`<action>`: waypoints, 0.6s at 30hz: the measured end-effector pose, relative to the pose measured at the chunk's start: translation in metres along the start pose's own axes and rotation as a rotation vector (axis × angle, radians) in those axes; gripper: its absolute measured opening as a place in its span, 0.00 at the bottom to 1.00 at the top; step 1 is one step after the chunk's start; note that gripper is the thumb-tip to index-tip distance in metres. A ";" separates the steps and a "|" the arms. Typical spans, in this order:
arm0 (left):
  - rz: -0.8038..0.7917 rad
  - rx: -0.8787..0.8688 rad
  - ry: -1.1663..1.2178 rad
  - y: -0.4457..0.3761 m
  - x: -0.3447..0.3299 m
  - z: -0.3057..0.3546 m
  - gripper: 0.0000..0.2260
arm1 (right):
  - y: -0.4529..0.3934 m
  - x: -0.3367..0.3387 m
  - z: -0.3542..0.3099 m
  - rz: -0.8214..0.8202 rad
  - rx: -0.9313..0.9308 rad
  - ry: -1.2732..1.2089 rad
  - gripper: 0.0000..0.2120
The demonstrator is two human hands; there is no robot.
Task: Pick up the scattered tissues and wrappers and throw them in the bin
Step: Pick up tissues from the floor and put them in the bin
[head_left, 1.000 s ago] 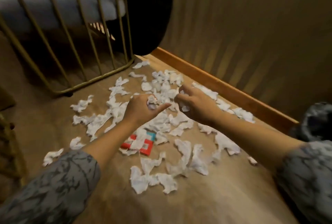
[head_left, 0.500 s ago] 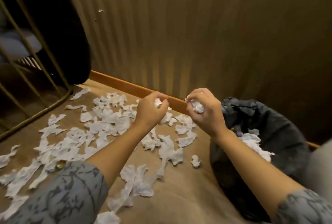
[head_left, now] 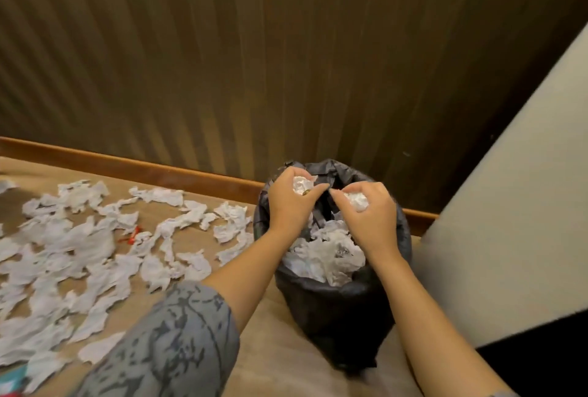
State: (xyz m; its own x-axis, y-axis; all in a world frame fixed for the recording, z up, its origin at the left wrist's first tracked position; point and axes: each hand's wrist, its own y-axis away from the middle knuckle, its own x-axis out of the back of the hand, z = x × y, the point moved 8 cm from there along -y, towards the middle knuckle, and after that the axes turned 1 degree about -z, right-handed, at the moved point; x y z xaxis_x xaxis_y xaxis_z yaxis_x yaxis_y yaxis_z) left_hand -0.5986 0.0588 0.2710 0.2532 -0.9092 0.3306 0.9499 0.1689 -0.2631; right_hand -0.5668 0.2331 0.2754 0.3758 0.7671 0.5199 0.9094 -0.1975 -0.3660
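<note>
Nearest, at 7 o'clock, a grey patterned sleeve [head_left: 178, 345] covers the left forearm. Loose tissues [head_left: 95, 256] lie scattered over the tan floor [head_left: 270, 349] from 8 to 10 o'clock, with a red wrapper [head_left: 132, 235] among them. The bin [head_left: 337, 310], lined in black, stands at centre, part-filled with tissues. Over its mouth, the left hand [head_left: 288, 202] holds a tissue wad [head_left: 301, 186] in curled fingers; the right hand [head_left: 370, 215] clasps another wad [head_left: 356, 201]. Behind runs a skirting [head_left: 133, 167] below the ribbed wall [head_left: 254, 62].
</note>
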 end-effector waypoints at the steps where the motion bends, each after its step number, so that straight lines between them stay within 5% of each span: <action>1: -0.031 -0.008 -0.027 0.002 -0.006 -0.001 0.12 | 0.000 -0.003 0.007 -0.028 -0.030 -0.001 0.14; 5: -0.143 -0.041 -0.105 0.007 -0.008 -0.005 0.14 | 0.001 -0.008 0.013 -0.015 -0.065 -0.049 0.22; 9: -0.093 -0.157 -0.225 0.001 0.035 0.005 0.06 | 0.004 -0.026 -0.019 -0.033 -0.004 -0.150 0.16; 13: 0.005 -0.048 -0.213 0.000 0.108 -0.011 0.03 | 0.017 -0.067 -0.075 -0.140 0.082 -0.320 0.04; 18: -0.046 0.061 -0.337 0.032 0.209 -0.057 0.04 | 0.061 -0.134 -0.153 -0.367 0.251 -0.490 0.05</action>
State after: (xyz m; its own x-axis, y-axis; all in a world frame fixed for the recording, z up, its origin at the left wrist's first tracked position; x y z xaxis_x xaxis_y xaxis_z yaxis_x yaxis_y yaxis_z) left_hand -0.5256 -0.1470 0.2800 0.2463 -0.7411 0.6246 0.9684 0.1621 -0.1895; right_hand -0.5342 0.0248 0.3020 -0.1286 0.9583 0.2552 0.8718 0.2319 -0.4316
